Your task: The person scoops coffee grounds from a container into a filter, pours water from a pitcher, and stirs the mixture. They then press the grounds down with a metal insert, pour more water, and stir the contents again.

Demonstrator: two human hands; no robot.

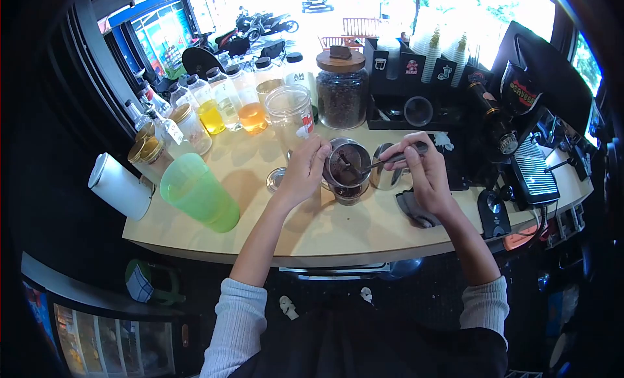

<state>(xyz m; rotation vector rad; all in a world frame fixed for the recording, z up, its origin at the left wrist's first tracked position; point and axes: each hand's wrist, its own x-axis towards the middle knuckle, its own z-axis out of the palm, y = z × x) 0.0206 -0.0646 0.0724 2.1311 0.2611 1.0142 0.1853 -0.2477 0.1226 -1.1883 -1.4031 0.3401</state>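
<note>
My left hand [305, 169] is closed on the left side of a round metal cup [333, 181], its fingers at the rim. Dark brown grounds [344, 158], which look like coffee, lie inside the tilted cup. Pinched in my right hand [424, 176] is a spoon [375, 164], with its tip down among the grounds. Under the cup, a clear glass [351, 197] with something dark in it stands on the table; whether the two touch is hidden. Behind my right fingers is a shiny metal container [385, 176], partly covered.
A wooden-lidded jar of dark beans [342, 95] and an open clear jar [286, 108] stand behind my hands. To the left are a green pitcher [200, 193] and several bottles. A grey cloth [416, 209] and a black espresso machine [536, 173] are at right.
</note>
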